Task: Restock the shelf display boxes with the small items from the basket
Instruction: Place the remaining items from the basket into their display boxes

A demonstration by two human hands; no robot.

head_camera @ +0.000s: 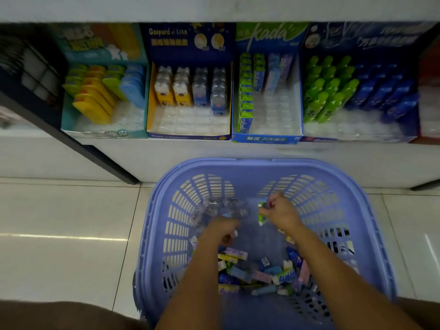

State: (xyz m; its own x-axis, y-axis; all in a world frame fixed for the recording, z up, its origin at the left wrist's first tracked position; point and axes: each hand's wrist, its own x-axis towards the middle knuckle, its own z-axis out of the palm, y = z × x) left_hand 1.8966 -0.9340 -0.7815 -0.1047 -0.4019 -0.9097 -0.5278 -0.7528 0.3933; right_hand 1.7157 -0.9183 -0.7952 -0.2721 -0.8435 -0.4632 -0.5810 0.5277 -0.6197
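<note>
A blue-violet plastic basket point(262, 166) stands on the floor below the shelf, with several small boxed erasers point(258, 272) loose in its bottom. Both my hands are inside it. My left hand point(220, 231) is closed over small items, and clear plastic blister packs point(219, 209) stick out beyond its fingers. My right hand point(279, 210) is shut on a small green-and-white eraser pack point(262, 214). On the shelf the "kada" display box point(266, 138) holds a row of green packs at its left and a few at the back; most of its tray is bare.
Three more display boxes stand on the shelf: a teal one point(104, 135) with yellow and blue items, a dark blue "Gaspard et Lisa" box point(188, 136), and one with green and blue bottles point(352, 139). A dark shelf post point(95, 153) slants at left. White floor tiles surround the basket.
</note>
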